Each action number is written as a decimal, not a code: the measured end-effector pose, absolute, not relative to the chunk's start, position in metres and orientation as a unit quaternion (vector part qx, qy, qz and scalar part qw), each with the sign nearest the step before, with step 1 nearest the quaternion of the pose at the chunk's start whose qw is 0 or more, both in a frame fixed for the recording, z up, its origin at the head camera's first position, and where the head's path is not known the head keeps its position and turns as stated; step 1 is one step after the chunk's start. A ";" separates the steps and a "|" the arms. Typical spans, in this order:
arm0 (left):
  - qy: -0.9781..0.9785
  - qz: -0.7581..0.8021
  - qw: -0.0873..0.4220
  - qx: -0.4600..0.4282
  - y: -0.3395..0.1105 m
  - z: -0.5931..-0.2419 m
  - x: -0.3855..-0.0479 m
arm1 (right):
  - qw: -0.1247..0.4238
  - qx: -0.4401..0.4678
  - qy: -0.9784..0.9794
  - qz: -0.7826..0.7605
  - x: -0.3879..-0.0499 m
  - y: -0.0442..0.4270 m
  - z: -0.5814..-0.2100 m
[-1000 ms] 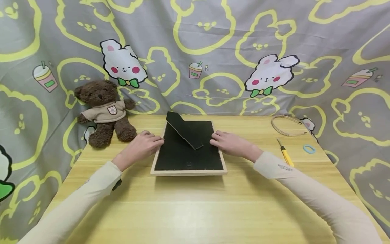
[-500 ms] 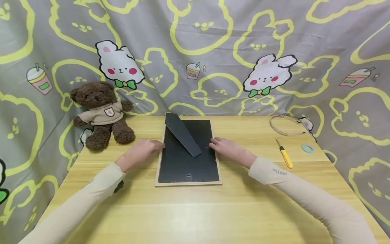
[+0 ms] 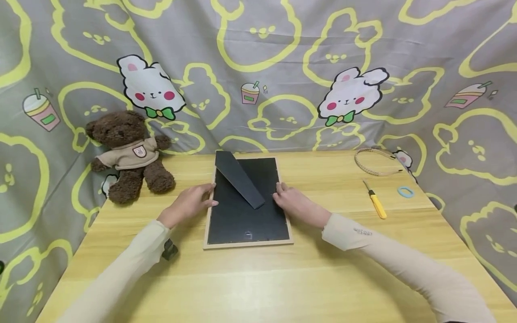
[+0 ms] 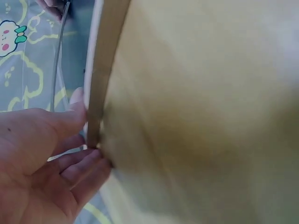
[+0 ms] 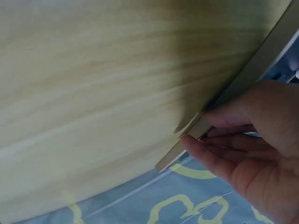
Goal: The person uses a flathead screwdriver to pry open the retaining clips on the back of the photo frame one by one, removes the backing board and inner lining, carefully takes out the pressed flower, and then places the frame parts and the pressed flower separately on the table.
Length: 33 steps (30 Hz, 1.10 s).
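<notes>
A picture frame (image 3: 249, 245) lies face down on the table, its black backing up and its light wooden rim showing. A black easel stand (image 3: 240, 179) slants across the back. My left hand (image 3: 187, 204) holds the frame's left edge, thumb over the backing and fingers at the side. In the left wrist view, the fingertips (image 4: 86, 172) touch the rim's lower side. On the opposite edge, my right hand (image 3: 299, 204) grips the rim with thumb and fingers; the right wrist view shows fingertips (image 5: 198, 147) against the rim. The frame's front is hidden.
A brown teddy bear (image 3: 129, 152) sits at the back left. To the right lie a yellow-handled screwdriver (image 3: 377, 204), a blue ring (image 3: 405, 192) and a braided headband (image 3: 367, 168). A patterned cloth (image 3: 274, 45) hangs behind the wooden table (image 3: 258, 287).
The frame's near side has come down, so it lies flat. The left hand's thumb and fingers have spread apart along its edge. The right hand stays at the other edge.
</notes>
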<state>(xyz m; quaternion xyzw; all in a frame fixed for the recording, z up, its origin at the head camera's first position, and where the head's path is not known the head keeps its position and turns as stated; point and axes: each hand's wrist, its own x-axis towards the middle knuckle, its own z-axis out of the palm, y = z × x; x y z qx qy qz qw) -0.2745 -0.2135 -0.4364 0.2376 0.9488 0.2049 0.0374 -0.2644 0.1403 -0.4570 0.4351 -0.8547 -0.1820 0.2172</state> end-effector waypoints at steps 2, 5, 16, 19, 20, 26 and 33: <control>0.948 0.197 0.037 0.245 -0.211 -0.434 -0.277 | 0.199 0.431 -0.863 -0.174 -0.267 0.142 -0.454; 0.947 0.198 0.040 0.249 -0.208 -0.432 -0.281 | 0.172 0.426 -0.877 -0.141 -0.270 0.149 -0.450; 0.957 0.153 0.045 0.241 -0.198 -0.432 -0.286 | 0.088 0.420 -0.901 0.063 -0.274 0.175 -0.447; 0.962 0.145 0.063 0.223 -0.198 -0.429 -0.286 | 0.093 0.423 -0.890 0.139 -0.277 0.190 -0.446; 0.963 0.146 0.076 0.215 -0.198 -0.428 -0.286 | 0.100 0.420 -0.889 0.150 -0.278 0.196 -0.446; 0.965 0.129 0.131 0.188 -0.203 -0.420 -0.286 | 0.141 0.368 -0.902 0.178 -0.278 0.229 -0.437; 0.967 0.113 0.148 0.176 -0.207 -0.416 -0.286 | 0.119 0.270 -0.943 0.152 -0.281 0.265 -0.421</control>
